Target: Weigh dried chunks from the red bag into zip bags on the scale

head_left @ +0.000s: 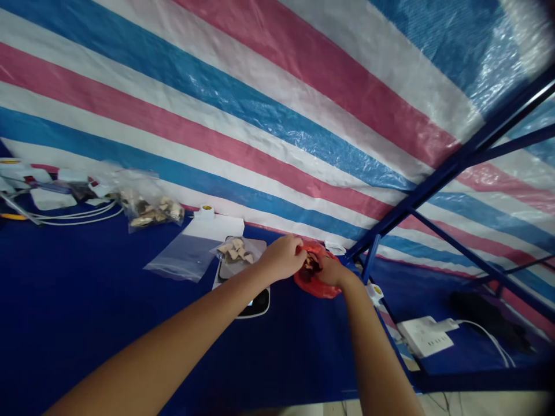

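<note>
A red plastic bag (318, 288) sits on the blue table, its mouth open and brownish pieces (311, 263) showing inside. My left hand (284, 257) has its fingers closed on the bag's left rim. Inside the mouth, from the right, reaches my right hand (330, 271); its fingertips are hidden by the bag and the pieces. Left of the bag, partly behind my left forearm, lies a kitchen scale (261, 303) with a dark display panel. On its plate rests a small clear bag of pale, chunky pieces (236, 251).
A flat clear zip bag (180, 254) lies left of the scale. Farther left are a filled clear bag (151, 211) and white cables with plugs (54, 199). Blue metal bars (411, 202) rise at the right, near a white power strip (425, 335). Striped sheeting (243, 115) hangs behind.
</note>
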`<state>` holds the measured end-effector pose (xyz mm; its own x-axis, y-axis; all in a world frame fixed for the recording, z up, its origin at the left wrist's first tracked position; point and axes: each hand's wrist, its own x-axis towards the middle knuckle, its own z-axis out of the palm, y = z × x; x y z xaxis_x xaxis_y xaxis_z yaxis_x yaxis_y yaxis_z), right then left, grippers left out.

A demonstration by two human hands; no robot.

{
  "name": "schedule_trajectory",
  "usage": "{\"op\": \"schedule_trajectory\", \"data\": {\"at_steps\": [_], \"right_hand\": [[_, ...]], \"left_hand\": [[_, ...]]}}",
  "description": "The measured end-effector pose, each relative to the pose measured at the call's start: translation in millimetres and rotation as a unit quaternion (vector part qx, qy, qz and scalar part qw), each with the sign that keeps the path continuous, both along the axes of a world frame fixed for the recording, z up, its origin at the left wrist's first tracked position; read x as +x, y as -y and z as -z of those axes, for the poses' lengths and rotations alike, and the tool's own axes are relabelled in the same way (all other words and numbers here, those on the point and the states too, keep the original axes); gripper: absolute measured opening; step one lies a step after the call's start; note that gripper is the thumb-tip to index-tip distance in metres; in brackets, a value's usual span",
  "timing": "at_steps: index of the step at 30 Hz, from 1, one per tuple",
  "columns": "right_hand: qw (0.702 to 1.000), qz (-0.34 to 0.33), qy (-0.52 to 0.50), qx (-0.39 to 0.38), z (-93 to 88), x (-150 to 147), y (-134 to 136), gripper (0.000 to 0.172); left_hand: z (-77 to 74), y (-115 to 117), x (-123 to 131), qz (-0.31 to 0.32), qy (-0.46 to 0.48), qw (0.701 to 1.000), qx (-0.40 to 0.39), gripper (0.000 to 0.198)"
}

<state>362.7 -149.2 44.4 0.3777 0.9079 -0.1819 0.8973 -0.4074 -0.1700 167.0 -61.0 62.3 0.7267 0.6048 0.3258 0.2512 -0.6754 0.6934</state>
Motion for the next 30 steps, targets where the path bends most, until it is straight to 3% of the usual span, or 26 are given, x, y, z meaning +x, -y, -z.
{"op": "schedule_trajectory", "data": {"at_steps": [4, 9, 16, 22, 30], "right_hand": [[0.998, 0.012, 0.017, -0.054, -2.2, 17, -12, 0.034], [0.995, 0.04, 0.058, -0.065, 13.4, 23, -19, 0.025], [0.999, 0.026, 0.027, 0.001, 15.5, 23, -6, 0.027], [0.996, 0.066, 0.034, 0.051, 7.2, 26, 5, 0.027], [0.995, 0.067, 0.03, 0.059, 5.4, 18, 3, 0.027]], "left_hand": [[1.8, -2, -9, 0.013, 0.036, 0.999, -0.012, 0.012], [9.6, -3, -8, 0.028, 0.052, 0.998, -0.021, 0.01], [11.2, -3, 0, 0.04, 0.049, 0.998, -0.006, 0.01], [13.6, -8, 0, 0.05, 0.054, 0.997, 0.008, 0.009], [16.5, -15, -3, 0.034, 0.06, 0.997, 0.027, 0.012]]}}
